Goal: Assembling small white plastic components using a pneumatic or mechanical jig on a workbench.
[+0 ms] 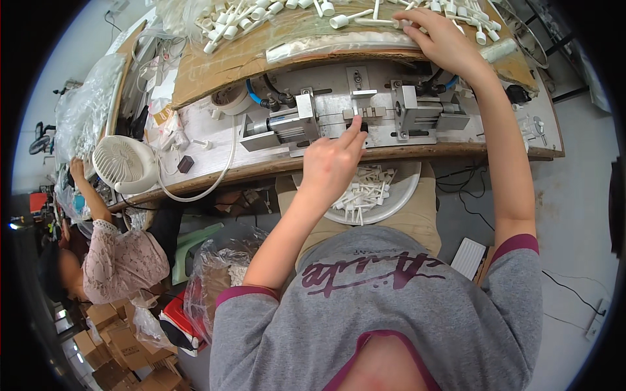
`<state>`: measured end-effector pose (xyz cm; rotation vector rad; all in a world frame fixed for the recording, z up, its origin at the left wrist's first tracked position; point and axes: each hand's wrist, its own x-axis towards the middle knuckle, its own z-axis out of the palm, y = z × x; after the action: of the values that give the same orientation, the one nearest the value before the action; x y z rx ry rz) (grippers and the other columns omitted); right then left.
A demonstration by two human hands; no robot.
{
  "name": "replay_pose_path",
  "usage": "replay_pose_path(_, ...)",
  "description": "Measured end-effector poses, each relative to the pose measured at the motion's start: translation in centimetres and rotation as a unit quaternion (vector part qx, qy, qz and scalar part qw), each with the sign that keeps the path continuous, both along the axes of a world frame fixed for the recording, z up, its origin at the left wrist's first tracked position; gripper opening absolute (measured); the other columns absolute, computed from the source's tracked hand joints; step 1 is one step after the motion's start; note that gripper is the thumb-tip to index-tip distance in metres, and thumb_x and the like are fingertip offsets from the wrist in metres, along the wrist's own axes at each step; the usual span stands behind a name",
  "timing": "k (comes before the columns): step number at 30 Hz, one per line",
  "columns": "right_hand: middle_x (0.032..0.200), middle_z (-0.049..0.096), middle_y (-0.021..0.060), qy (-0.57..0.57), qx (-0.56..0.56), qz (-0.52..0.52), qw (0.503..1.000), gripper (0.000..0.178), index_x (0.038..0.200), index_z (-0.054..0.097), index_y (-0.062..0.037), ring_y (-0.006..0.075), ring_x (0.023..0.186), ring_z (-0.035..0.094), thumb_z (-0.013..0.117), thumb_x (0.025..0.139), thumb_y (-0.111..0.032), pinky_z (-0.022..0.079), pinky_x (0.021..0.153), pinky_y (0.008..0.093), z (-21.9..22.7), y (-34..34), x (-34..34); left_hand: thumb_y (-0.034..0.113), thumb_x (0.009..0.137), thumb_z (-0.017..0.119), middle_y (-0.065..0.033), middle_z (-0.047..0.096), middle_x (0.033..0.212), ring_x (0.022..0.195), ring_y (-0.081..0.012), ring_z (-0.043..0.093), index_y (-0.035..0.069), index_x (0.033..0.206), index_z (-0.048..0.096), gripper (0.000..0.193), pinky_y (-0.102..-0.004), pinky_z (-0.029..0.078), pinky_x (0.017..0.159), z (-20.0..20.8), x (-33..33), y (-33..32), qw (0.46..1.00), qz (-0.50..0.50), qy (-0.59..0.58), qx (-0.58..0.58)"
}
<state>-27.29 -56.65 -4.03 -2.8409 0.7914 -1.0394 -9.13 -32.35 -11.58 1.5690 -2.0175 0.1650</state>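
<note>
My left hand [332,163] is at the middle of the bench, its index finger stretched to a small metal fixture [373,113]. A thin white piece shows just beyond that fingertip; the thumb and whatever the fingers hold are hidden. At the far right, my right hand [438,38] reaches over to a pile of white plastic pieces [251,16], stick-shaped with cup-like ends. Its fingers are closed on the end of one white plastic stick [375,22]. Metal clamping units with cylinders, one left [287,120] and one right [417,111], flank the fixture.
Cardboard [215,72] carries the pile along the back. A bowl [407,192] of white pieces rests on my lap. A white fan [125,164] and cable stand at the left. Another person [124,260] works further left, near stacked cardboard boxes [130,345].
</note>
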Motion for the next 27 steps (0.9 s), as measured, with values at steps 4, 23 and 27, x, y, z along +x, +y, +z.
replay_pose_path(4,0.107,0.066,0.0167,0.096,0.241,-0.042,0.965,0.031,0.115,0.063,0.0002,0.0304,0.097,0.063,0.057,0.096,-0.023,0.049,0.084,0.0382,4.2,3.2,1.9,0.017,0.071,0.078,-0.0021,0.069,0.117,0.055,-0.0231,0.063,0.011,0.096,0.073,0.026,-0.0313,0.052,0.056,0.2,-0.1,-0.3,0.999,0.02,-0.018,0.024)
replay_pose_path(23,0.111,0.063,0.011,-0.05,0.137,0.048,0.988,0.024,0.1,0.065,-0.003,0.0255,0.082,0.065,0.072,0.077,-0.005,0.054,0.072,0.0343,-5.6,18.4,0.8,0.019,0.081,0.075,-0.0098,0.071,0.082,0.077,-0.0174,0.065,0.005,0.097,0.074,0.021,-0.0291,0.05,0.068,9.7,4.8,-8.8,0.983,0.036,0.103,-0.15)
replay_pose_path(27,0.126,0.063,0.0128,0.057,0.05,0.027,0.997,0.022,0.096,0.064,-0.002,0.0248,0.073,0.066,0.071,0.075,-0.006,0.054,0.066,0.0328,-7.6,18.8,2.3,0.013,0.085,0.065,-0.0175,0.07,0.092,0.095,-0.0356,0.064,0.001,0.101,0.071,0.021,-0.0418,0.05,0.085,9.3,5.5,-14.0,0.987,0.026,0.055,-0.151)
